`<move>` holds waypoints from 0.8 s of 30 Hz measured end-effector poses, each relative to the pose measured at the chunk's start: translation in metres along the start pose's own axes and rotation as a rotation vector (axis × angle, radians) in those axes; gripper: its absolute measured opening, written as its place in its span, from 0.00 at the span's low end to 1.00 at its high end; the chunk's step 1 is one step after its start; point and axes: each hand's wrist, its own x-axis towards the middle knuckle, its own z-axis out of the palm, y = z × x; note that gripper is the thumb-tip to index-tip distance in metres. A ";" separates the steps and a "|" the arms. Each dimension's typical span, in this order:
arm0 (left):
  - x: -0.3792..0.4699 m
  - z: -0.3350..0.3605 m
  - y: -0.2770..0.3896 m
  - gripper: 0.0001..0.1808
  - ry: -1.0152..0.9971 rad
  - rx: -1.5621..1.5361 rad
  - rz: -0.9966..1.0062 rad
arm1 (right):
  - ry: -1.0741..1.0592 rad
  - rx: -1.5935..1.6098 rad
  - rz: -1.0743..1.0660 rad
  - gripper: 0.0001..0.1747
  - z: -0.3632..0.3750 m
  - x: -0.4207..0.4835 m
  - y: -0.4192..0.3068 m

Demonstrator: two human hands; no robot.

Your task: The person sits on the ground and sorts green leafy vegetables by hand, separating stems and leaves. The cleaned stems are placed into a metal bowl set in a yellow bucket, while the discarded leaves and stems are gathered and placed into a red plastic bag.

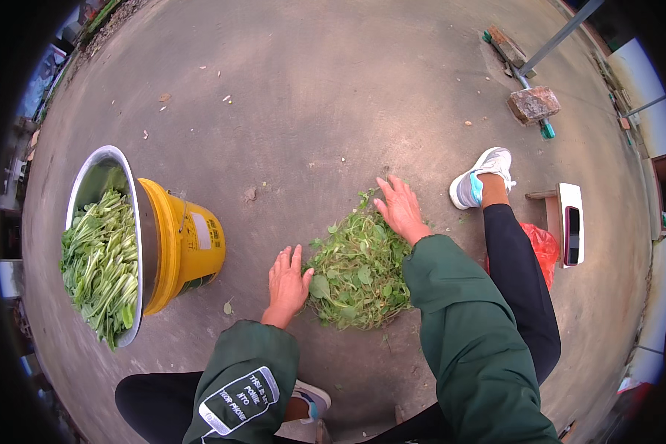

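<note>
A loose heap of green leaves and stems (355, 272) lies on the concrete floor between my two hands. My left hand (288, 283) is at the heap's left edge, palm down, fingers apart, the thumb beside a broad leaf. Over the upper right edge of the heap is my right hand (400, 208), its fingers spread near thin sprigs. Neither hand grips anything. To the left, a wide metal basin (139, 244) full of long-stemmed leafy greens (102, 261) rests on top of a yellow plastic bucket (200, 244).
A small stool (569, 191) carrying a phone (573, 236) stands at the right, with a red plastic bag (541, 250) beside it. Farther up, bricks (534, 104) weigh down the foot of a metal pole (560, 36). My sneakers (480, 177) are on either side of the heap.
</note>
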 end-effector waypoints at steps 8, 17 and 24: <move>0.048 0.021 0.041 0.39 -0.127 0.065 -0.005 | -0.170 -0.172 -0.192 0.31 0.009 -0.008 0.007; 0.002 0.032 0.023 0.42 -0.215 -0.009 0.156 | -0.556 -0.061 -0.227 0.44 -0.041 -0.104 0.020; -0.028 0.020 0.017 0.70 -0.305 0.000 0.243 | -0.561 -0.045 -0.207 0.62 -0.047 -0.159 0.001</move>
